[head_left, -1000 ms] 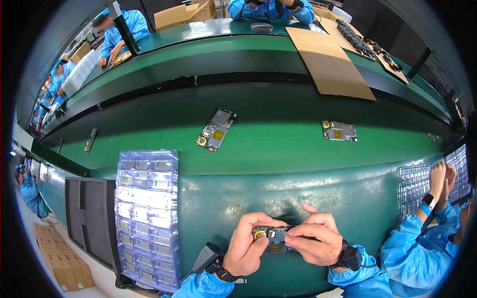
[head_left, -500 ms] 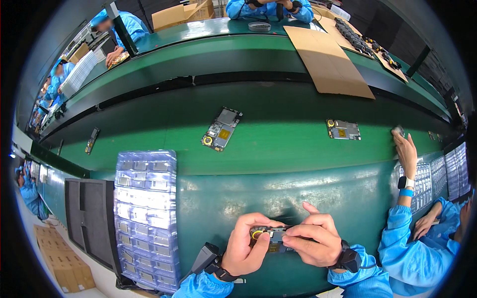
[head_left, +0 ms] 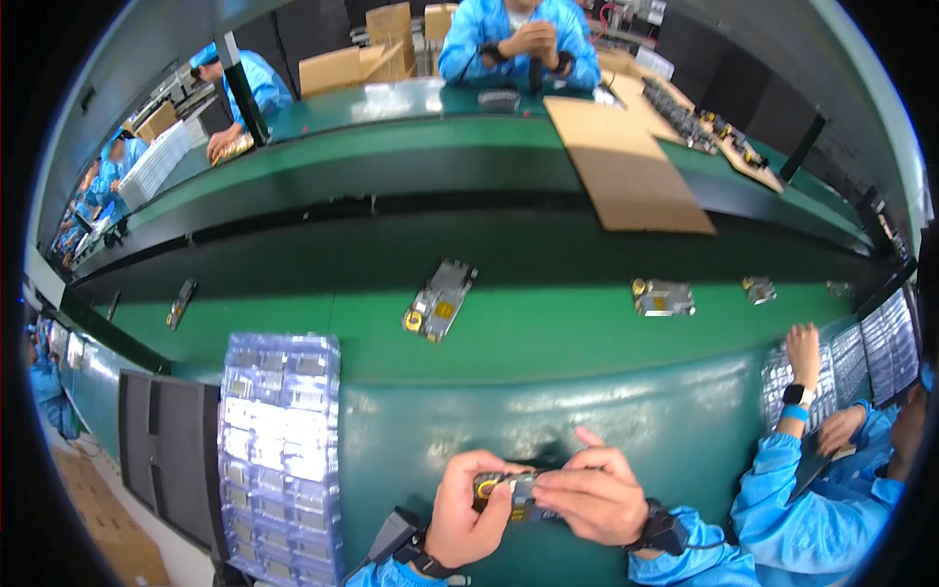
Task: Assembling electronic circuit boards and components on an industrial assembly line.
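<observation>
Two hands on one circuit board (head_left: 525,513), held low over the near worktop (head_left: 416,416), just right of picture centre. Left hand (head_left: 471,509): fingers curled nearly closed, gripping the board's left end, thumb on top beside a yellow ring. Right hand (head_left: 595,497): fingers bunched, thumb and fingertips pinched at the board's right end, next to a grey flat area. Can't tell if that grey area is a loose part or fixed; fingertips cover it. Black device strapped on each wrist, blue sleeves.

Left of the hands: clear plastic tray (head_left: 333,440), cells with flat grey pieces, strong glare across the middle. Beside it, further left, black tray (head_left: 181,460) with dividers.

Green belt (head_left: 548,342) runs across, beyond the worktop. On it, well apart: larger-looking board (head_left: 445,293) lying at a slant, second board (head_left: 663,298) to its right lying roughly crosswise, third board (head_left: 758,290) past that, narrow-looking board (head_left: 182,303) far left. More small items at both ends, too small to tell.

Right side: co-worker in blue, one hand (head_left: 803,354) raised over clear trays near the belt edge. Across the belt: cardboard sheet (head_left: 641,186) overhanging the far ledge, another person in blue, hands together.
</observation>
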`<act>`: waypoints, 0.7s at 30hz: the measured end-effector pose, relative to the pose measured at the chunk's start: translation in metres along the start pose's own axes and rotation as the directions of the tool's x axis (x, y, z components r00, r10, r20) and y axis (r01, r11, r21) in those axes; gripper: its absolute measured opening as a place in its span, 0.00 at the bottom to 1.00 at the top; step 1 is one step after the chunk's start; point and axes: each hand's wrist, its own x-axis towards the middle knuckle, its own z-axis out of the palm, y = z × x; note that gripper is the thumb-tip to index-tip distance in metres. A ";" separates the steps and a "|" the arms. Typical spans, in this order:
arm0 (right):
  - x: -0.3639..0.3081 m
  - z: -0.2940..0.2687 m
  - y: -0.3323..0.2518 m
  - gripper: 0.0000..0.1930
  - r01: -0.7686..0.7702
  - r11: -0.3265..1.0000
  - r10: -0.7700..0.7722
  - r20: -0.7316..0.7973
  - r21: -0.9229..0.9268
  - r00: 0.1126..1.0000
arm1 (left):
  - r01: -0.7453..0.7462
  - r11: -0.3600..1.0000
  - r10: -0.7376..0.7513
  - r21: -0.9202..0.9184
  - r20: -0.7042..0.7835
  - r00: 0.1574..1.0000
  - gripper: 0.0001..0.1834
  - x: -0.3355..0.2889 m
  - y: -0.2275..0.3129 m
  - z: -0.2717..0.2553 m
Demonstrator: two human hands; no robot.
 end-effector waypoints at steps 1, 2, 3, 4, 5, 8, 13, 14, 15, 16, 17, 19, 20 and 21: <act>-0.001 0.001 0.001 0.17 0.007 1.000 -0.007 0.010 -0.006 1.000 | -0.007 0.999 0.006 -0.038 -0.043 0.999 0.19 -0.002 -0.005 0.001; -0.003 0.003 0.003 0.17 0.009 1.000 -0.009 0.021 -0.004 1.000 | -0.034 0.999 0.033 -0.041 -0.034 0.999 0.19 -0.002 -0.003 0.002; -0.007 0.006 0.006 0.17 -0.009 1.000 0.009 0.013 0.016 1.000 | 0.007 1.000 -0.007 -0.007 -0.068 0.998 0.16 -0.002 0.002 0.004; -0.006 0.007 0.005 0.17 0.006 1.000 -0.006 0.005 0.004 1.000 | 0.054 0.998 -0.051 0.029 -0.109 0.993 0.15 -0.004 0.009 0.005; -0.005 0.007 0.004 0.17 -0.009 1.000 0.009 0.011 -0.004 1.000 | 0.089 0.995 -0.095 -0.047 -0.140 0.986 0.13 -0.003 0.013 0.007; -0.006 0.008 0.004 0.18 0.001 1.000 -0.001 0.000 -0.029 1.000 | 0.061 0.998 -0.058 0.010 -0.141 0.988 0.13 -0.003 0.010 0.007; 0.000 0.009 0.000 0.15 -0.026 1.000 0.026 -0.073 0.009 0.997 | -0.015 0.999 0.021 0.045 -0.120 0.993 0.12 -0.002 0.007 0.007; 0.003 0.009 -0.001 0.14 -0.061 0.996 0.068 -0.105 0.069 0.992 | -0.031 0.987 0.043 0.157 -0.078 0.996 0.11 -0.003 0.010 0.005; 0.005 0.007 -0.004 0.13 -0.102 0.991 0.111 -0.114 0.082 0.987 | -0.050 0.962 0.062 0.267 -0.033 0.998 0.10 -0.003 0.014 0.005; 0.004 0.006 -0.001 0.13 -0.101 0.992 0.109 -0.121 0.075 0.987 | -0.058 0.962 0.067 0.266 -0.026 0.997 0.10 -0.003 0.017 0.004; 0.002 0.005 0.003 0.13 -0.191 0.965 0.199 -0.027 0.181 0.980 | -0.094 0.948 0.101 0.305 -0.006 0.995 0.09 -0.002 0.021 0.004; -0.003 0.006 0.005 0.13 -0.370 0.843 0.345 0.135 0.390 0.929 | -0.130 0.925 0.130 0.356 0.023 0.991 0.08 -0.003 0.025 0.003; -0.004 0.005 0.006 0.13 -0.372 0.845 0.350 0.129 0.385 0.928 | -0.134 0.926 0.132 0.352 0.032 0.991 0.08 -0.003 0.026 0.003; -0.004 0.004 0.006 0.12 -0.410 0.799 0.377 0.164 0.441 0.911 | -0.132 0.928 0.123 0.350 0.050 0.991 0.09 -0.002 0.028 0.003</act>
